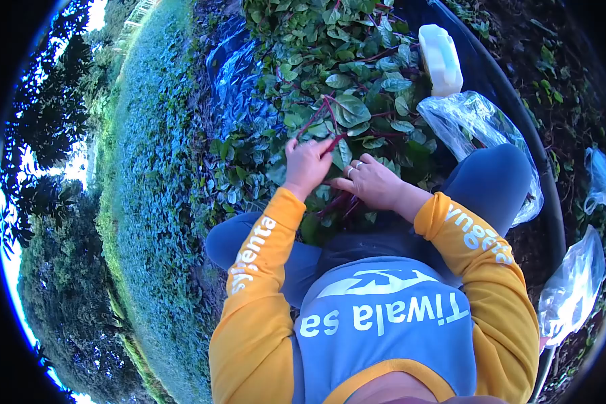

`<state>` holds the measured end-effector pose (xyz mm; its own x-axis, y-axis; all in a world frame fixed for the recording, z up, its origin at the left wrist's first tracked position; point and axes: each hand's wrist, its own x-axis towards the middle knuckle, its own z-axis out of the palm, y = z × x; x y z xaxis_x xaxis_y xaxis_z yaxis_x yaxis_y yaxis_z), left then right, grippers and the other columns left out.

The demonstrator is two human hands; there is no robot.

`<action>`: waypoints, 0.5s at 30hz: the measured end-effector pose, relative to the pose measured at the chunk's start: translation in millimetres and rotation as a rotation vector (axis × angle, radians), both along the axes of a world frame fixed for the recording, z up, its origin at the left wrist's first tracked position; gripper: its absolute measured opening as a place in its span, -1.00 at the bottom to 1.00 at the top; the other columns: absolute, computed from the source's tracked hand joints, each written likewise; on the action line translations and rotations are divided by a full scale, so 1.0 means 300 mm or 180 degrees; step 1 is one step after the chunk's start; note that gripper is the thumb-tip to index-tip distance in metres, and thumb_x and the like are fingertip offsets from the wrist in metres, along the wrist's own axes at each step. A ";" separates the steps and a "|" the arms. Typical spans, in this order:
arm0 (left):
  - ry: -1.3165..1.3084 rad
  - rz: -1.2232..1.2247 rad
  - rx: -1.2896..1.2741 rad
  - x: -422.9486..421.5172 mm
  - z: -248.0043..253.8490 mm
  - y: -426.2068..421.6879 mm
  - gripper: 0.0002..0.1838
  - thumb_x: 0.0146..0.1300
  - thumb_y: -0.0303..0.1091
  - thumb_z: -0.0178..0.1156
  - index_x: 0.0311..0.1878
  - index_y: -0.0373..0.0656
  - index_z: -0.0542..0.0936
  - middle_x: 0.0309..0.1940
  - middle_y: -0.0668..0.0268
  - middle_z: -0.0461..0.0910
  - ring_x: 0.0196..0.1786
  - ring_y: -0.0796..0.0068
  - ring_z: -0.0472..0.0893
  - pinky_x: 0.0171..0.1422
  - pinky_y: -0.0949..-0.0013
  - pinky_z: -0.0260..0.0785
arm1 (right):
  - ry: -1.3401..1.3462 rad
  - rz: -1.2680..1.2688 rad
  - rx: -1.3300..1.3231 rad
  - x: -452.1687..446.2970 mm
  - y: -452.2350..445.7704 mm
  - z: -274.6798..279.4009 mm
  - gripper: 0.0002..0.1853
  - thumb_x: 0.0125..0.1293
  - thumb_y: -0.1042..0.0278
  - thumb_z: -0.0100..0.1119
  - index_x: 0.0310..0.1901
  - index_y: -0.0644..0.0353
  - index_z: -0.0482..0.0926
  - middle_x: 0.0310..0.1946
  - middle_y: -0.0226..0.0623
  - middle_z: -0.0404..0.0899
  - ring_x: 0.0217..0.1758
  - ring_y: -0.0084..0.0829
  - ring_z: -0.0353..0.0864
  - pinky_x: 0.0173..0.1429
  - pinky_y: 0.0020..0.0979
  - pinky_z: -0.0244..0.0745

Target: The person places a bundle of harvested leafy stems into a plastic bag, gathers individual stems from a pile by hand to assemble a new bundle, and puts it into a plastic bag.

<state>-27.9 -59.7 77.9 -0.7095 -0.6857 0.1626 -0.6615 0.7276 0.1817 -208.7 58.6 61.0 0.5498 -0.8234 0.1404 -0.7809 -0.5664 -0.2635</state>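
In the head view, my left hand [308, 163] is closed around dark red stems [334, 138] of leafy greens that look like Malabar spinach. Some of these stems point up and away from the fist, with broad green leaves [350, 110] beside them. My right hand [372, 180], with a ring on one finger, sits just to the right and slightly lower. Its fingers are bent and pressed on red stems [343, 202] near my lap; the exact grip is partly hidden. A large pile of cut leafy stems [330, 47] spreads out beyond both hands.
A whitish plastic jug [441, 60] lies at the pile's right edge. Near my right knee is a clear plastic bag [475, 121]; another bag [572, 286] is farther right. Blue plastic sheeting [232, 67] lies left of the pile. A dark rim [518, 87] curves along the right.
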 end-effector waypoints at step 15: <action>0.0677 0.0646 0.0845 -0.015 -0.114 0.205 0.04 0.45 0.47 -0.28 0.64 -0.26 -0.07 -0.26 0.05 0.70 -0.06 -0.01 0.68 0.45 -0.34 0.00 | -0.0793 -0.0771 -0.1042 0.024 -0.013 -0.034 -0.73 0.26 0.37 0.11 -0.01 0.12 0.59 0.09 -0.29 0.55 0.13 -0.27 0.54 0.18 -0.26 0.42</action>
